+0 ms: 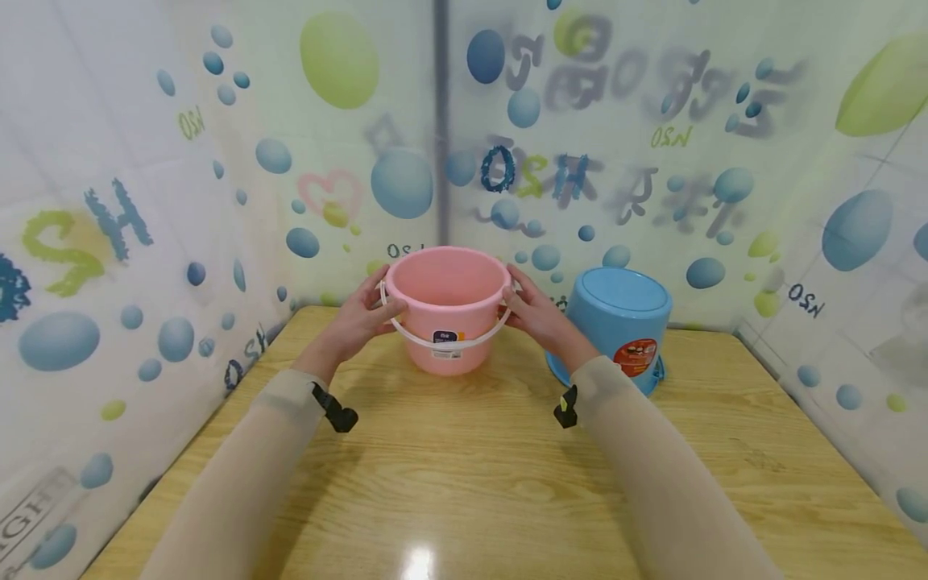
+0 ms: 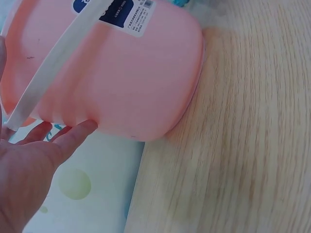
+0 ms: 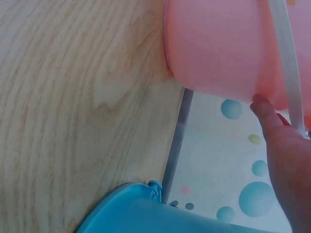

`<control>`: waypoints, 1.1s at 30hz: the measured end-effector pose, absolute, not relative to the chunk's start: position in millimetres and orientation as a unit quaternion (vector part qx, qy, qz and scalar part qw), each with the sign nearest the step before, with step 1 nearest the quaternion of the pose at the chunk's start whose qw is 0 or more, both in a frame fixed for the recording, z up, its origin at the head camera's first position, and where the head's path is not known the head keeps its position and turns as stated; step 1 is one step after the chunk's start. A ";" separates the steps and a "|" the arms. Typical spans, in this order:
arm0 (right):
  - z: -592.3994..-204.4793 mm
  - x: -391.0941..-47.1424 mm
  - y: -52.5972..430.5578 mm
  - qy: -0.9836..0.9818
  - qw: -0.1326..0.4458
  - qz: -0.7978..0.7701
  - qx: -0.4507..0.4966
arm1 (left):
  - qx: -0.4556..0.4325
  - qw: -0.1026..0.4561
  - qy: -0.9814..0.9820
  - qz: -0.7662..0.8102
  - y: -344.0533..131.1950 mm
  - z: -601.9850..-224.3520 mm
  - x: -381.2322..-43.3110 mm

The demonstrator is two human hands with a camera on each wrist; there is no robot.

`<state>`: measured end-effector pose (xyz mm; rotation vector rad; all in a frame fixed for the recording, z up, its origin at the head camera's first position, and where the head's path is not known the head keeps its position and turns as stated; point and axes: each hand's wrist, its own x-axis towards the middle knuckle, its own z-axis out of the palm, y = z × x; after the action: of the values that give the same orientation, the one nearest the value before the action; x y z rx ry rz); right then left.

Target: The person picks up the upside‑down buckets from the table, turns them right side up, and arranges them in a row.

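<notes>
A pink bucket [image 1: 453, 319] stands upright toward the back of the table, mouth up. Its white handle [image 1: 480, 341] hangs down across the front, over a dark label. From one side my left hand [image 1: 358, 316] grips the bucket just below the rim, thumb toward the front. The left wrist view shows that hand's fingertips [image 2: 87, 125] against the pink wall. On the opposite side my right hand [image 1: 538, 316] holds the bucket the same way, its thumb near the handle's end. Part of the right hand's fingers is hidden behind the bucket.
Upside down to the right of my right hand is a blue bucket [image 1: 605, 326] with a red label [image 1: 635, 357]. The wooden table [image 1: 449, 467] ends just behind both buckets. Patterned curtains [image 1: 341, 161] enclose the back and both sides.
</notes>
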<state>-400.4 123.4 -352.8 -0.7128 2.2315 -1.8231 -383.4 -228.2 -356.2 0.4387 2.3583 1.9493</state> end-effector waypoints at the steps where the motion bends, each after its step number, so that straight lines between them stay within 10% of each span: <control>1: -353.0 -401.7 122.9 0.750 0.085 -0.612 -0.237 | 0.140 0.026 0.762 0.632 -228.3 -356.5 -384.6; 33: -349.4 -406.3 113.8 0.761 0.066 -0.613 -0.203 | 0.134 0.036 0.747 0.650 -223.8 -350.1 -383.3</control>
<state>-406.3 113.8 -349.4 -0.6123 2.2946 -1.8492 -383.3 -223.8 -350.1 0.4122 2.2933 1.9970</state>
